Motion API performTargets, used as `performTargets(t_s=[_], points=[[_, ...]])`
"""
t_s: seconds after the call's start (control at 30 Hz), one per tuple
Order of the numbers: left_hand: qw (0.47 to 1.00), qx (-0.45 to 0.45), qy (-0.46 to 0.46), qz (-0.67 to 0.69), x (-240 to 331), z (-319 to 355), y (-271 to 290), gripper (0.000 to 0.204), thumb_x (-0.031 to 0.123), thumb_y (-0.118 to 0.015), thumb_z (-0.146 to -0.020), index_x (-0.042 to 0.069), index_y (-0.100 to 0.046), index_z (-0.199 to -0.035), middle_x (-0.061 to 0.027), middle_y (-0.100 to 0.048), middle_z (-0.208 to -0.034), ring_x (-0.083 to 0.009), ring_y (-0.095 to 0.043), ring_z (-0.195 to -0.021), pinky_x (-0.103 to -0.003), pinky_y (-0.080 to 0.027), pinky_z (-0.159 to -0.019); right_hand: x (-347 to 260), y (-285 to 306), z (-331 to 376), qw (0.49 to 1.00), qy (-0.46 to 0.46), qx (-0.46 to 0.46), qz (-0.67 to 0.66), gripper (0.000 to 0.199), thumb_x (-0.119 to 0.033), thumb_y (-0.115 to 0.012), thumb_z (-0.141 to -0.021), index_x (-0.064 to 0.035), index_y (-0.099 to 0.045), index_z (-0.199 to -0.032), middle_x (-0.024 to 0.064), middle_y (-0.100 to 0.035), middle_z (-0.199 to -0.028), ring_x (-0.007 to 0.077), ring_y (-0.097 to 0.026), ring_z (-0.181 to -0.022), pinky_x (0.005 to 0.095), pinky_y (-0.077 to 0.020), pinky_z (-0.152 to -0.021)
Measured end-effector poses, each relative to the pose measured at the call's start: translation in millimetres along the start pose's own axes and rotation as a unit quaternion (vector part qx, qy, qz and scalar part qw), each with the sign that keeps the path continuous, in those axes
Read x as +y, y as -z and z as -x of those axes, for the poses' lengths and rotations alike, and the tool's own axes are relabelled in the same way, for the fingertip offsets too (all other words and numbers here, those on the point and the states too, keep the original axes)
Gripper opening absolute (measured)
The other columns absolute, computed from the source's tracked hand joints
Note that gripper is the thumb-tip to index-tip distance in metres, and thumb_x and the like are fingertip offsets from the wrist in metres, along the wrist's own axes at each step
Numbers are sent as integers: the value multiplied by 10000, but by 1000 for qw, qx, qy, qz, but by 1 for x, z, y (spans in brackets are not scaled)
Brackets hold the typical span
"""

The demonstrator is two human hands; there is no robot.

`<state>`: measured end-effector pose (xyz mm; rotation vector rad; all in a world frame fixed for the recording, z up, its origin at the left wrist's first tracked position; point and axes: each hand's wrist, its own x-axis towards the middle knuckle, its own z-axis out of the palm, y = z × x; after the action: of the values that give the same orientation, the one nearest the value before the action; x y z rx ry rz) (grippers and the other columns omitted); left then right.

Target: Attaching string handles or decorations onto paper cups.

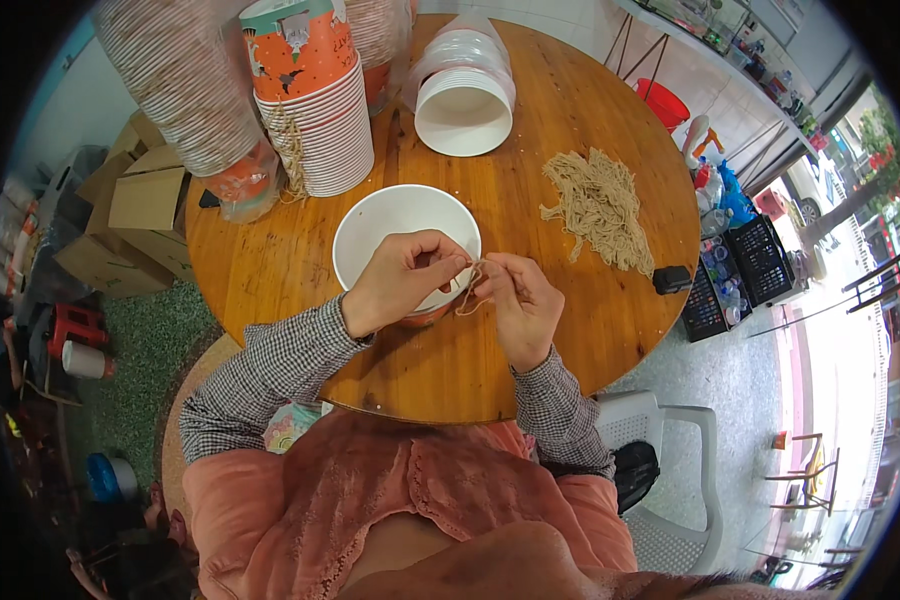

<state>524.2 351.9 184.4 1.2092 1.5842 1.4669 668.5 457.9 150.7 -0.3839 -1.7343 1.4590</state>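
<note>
Here, my left grip (402, 275) pinches a thin tan string (471, 287) between thumb and fingers, and my right grip (523, 308) pinches it just beside, fingertips nearly meeting. The string dangles in a loop by the right rim of a white-lined tub (375, 222), upright on the round wooden desk (595, 320). A tangled heap of twine (602, 210) lies to the right; a tall tub stack (315, 130) stands beyond, on the left.

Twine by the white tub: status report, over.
Left hand and right hand pinching twine. White tub upright, mouth up. Left hand blocks view of part of its rim.
</note>
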Motion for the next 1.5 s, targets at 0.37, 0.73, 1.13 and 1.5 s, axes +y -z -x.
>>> performTargets(t_s=[0.37,0.73,1.13,1.5], points=[[999,19,-13,25,-2,2,-2,116,112,-645,-889,-1,-632,-914,37,-577,-783,-23,-508,-712,-182,-433,-641,-8,3,1,992,-98,-37,-73,108,-39,-571,-928,25,-599,-1010,34,-632,-845,66,-594,-697,198,-506,-620],[991,3,-73,-114,-2,4,1,93,97,-689,-843,17,-661,-880,-8,-551,-809,-90,-484,-713,-229,-417,-674,-9,9,-1,983,-123,-33,-133,114,-145,-478,-988,-37,-508,-1008,33,-597,-755,47,-521,-566,190,-420,-480],[962,10,-195,-188,10,-9,-14,107,125,-709,-775,39,-660,-819,-64,-615,-717,-216,-568,-717,-309,-426,-598,-27,9,0,997,-41,-66,7,79,-78,-489,-972,-23,-492,-1028,12,-574,-727,40,-463,-547,183,-429,-527],[886,27,-267,-378,10,13,-17,81,87,-722,-748,68,-654,-788,-36,-605,-844,-210,-582,-814,-346,-441,-796,-45,44,-18,953,-98,36,-283,176,24,-509,-903,-54,-506,-1060,-42,-460,-673,20,-332,-483,179,-263,-423]])
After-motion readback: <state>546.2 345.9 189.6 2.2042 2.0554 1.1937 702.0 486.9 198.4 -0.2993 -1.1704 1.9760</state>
